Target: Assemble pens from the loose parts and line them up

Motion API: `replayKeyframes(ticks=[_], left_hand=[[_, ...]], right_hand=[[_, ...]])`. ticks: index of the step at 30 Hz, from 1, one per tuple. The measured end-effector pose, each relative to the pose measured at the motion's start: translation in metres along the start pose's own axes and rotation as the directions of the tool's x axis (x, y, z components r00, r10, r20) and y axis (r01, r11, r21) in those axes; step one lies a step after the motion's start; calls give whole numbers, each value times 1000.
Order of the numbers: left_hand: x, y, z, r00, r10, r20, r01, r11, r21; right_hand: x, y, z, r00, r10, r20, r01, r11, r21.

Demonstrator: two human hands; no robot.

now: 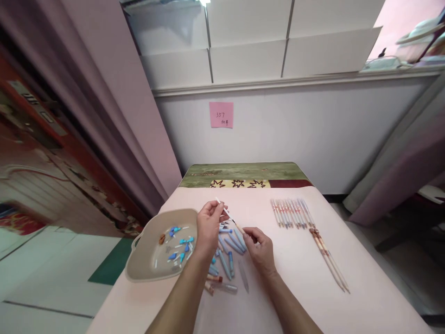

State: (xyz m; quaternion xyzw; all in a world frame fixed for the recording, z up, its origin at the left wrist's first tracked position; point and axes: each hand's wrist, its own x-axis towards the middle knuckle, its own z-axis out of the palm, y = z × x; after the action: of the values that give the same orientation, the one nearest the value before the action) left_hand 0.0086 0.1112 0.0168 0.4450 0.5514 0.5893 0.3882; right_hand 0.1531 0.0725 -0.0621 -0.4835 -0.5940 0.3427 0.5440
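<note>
My left hand (pixel 209 225) pinches a thin white pen refill (pixel 225 211) with a dark end, tilted down to the right. In the fingers of my right hand (pixel 259 248) is a small pale peach pen part (pixel 239 228), its end meeting the refill's dark end; whether the refill sits inside it I cannot tell. Below and between the hands lies a loose pile of blue-grey pen barrels (pixel 233 243), partly hidden by my left arm. Nearer me are a clear plastic tube (pixel 225 288) and a grey tapered pen barrel (pixel 244 276).
At left stands a beige basin (pixel 146 248) holding blue and turquoise clips (pixel 187 240), white bits and a brown piece (pixel 162 239). A row of assembled pens (pixel 292 213) lies at right, with two more pens (pixel 330 262) placed below it. Pink cloth covers the table (pixel 368 297).
</note>
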Motion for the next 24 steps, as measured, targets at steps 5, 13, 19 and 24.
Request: replayKeyframes(ticks=[5,13,19,24], left_hand=[[-22,9,-11,975,-135,-174,72,941,-330],[-22,16,-22,970,-102,-222,17,936,-352],[-29,8,-16,969,-176,-174,100,922,-375],[-30,11,-14,971,-171,-170,97,922,-374]], right_hand=[[-10,-12,-2,993,-117,24,117,992,-36],[-16,-23,-1,991,-126,51,125,992,29],[-16,-20,2,993,-100,61,99,995,22],[-15,-17,3,992,-98,83,96,995,31]])
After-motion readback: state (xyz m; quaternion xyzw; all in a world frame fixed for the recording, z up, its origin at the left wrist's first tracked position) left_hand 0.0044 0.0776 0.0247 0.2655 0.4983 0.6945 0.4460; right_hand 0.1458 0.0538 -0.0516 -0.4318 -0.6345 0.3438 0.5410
